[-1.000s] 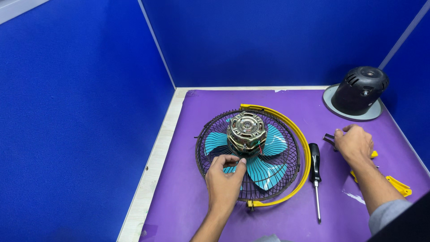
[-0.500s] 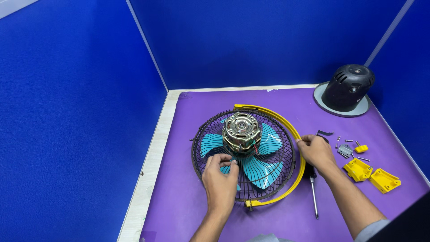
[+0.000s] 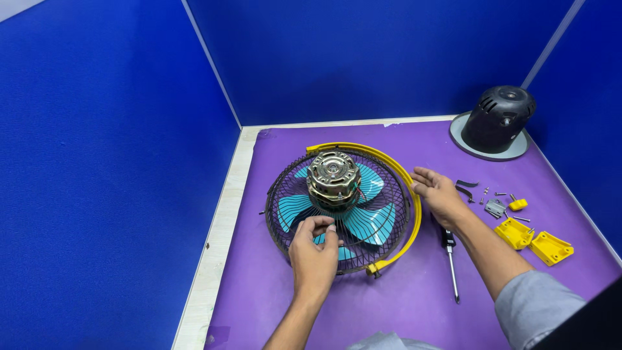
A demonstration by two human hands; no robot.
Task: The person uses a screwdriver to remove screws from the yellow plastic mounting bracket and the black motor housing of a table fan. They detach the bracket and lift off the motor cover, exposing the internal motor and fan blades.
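Note:
A table fan lies face down on the purple mat: a dark wire guard (image 3: pixel 285 227) over teal blades (image 3: pixel 372 223), with the bare metal motor (image 3: pixel 334 176) on top. A yellow curved bracket (image 3: pixel 414 220) runs around its right side. My left hand (image 3: pixel 315 253) rests on the guard's near part, thumb and forefinger pinched on something small just below the motor; it is too small to identify. My right hand (image 3: pixel 440 194) is flat and open, its fingertips at the yellow bracket's right edge, holding nothing.
A screwdriver (image 3: pixel 451 272) lies on the mat beside my right forearm. Right of it are yellow plastic pieces (image 3: pixel 532 240), several screws and small metal parts (image 3: pixel 495 206). A black motor cover (image 3: pixel 497 118) stands at the back right. Blue partition walls enclose the table.
My right hand moved left from the loose parts to the yellow bracket. My left hand stayed at the guard below the motor, fingers still pinched.

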